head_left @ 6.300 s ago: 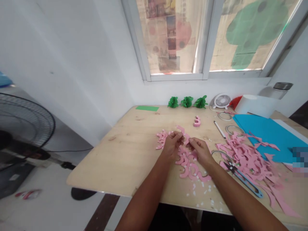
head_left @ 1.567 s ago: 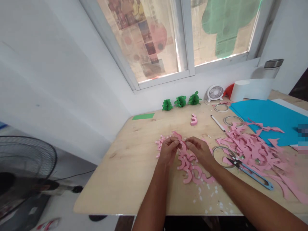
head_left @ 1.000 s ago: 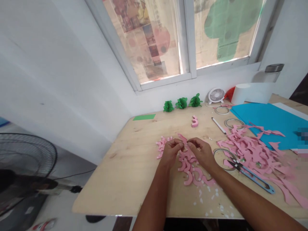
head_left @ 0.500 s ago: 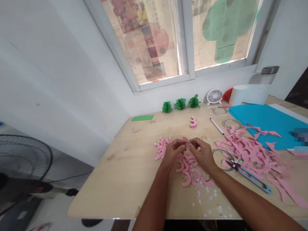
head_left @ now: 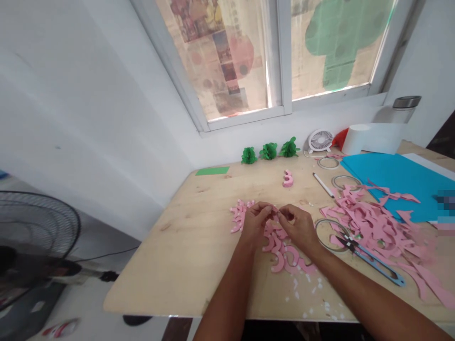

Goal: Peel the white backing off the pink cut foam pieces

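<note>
My left hand and my right hand meet over the middle of the wooden table. Both pinch the same small pink foam cutout between fingertips, held just above the table. Under and around the hands lies a spread of curved pink foam pieces. A smaller group of pink pieces sits just left of my left hand. Small white scraps dot the table near its front edge.
A heap of pink offcuts, blue-handled snips and a tape ring lie to the right. Farther back: blue sheet, pen, pink stacked figure, three green paper balls, small white fan. A floor fan stands left.
My hands stay pinched together on the pink piece with only slight finger shifts. The camera view has drifted a little.
</note>
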`<state>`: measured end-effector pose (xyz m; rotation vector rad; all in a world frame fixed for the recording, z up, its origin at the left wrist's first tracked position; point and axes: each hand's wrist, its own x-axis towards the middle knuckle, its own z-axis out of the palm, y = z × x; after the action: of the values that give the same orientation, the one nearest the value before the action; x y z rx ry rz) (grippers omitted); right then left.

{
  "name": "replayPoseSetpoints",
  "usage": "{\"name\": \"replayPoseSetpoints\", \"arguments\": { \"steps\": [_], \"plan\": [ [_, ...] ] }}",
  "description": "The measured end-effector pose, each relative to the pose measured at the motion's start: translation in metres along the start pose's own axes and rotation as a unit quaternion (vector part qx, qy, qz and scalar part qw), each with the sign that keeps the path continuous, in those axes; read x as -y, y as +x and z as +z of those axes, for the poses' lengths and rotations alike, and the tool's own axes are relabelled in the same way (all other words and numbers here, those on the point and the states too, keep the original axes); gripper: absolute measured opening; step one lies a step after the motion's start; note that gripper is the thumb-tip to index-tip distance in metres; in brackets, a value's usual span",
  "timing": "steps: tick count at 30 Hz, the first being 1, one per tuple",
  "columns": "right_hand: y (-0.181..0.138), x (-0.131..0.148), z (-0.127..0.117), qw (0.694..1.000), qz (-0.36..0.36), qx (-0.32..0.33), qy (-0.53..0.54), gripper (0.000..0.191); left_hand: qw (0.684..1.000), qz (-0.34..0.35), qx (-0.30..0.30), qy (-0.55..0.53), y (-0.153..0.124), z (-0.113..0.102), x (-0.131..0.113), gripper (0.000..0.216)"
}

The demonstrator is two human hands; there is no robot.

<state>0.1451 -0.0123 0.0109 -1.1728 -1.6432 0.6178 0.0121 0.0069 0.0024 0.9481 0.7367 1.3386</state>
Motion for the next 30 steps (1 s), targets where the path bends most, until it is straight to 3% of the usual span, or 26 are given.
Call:
{"name": "replayPoseSetpoints", "arguments": {
  "steps": [6, 19, 26, 30],
  "plan": [
    [-0.0021, 0.0022, 0.0021, 1.000, -0.019, 0.016, 0.005, 0.012, 0.994, -0.060, 0.028, -0.085, -0.0019, -0.0024, -0.0013, 0.013],
    [-0.0015, -0.0002, 0.0025, 0.999, -0.032, 0.019, 0.016, 0.010, 0.991, -0.068, 0.013, -0.116, -0.0014, -0.0015, -0.0017, 0.013],
    [-0.0005, 0.0027, -0.0010, 0.999, 0.009, 0.023, 0.042, 0.011, 0.994, -0.057, 0.001, -0.097, -0.0022, 0.0008, -0.0040, 0.013],
    [0.0025, 0.0022, -0.0023, 0.986, 0.050, 0.058, 0.146, 0.016, 0.992, -0.067, -0.012, -0.103, -0.0018, 0.0008, -0.0050, 0.015]
  ]
}}
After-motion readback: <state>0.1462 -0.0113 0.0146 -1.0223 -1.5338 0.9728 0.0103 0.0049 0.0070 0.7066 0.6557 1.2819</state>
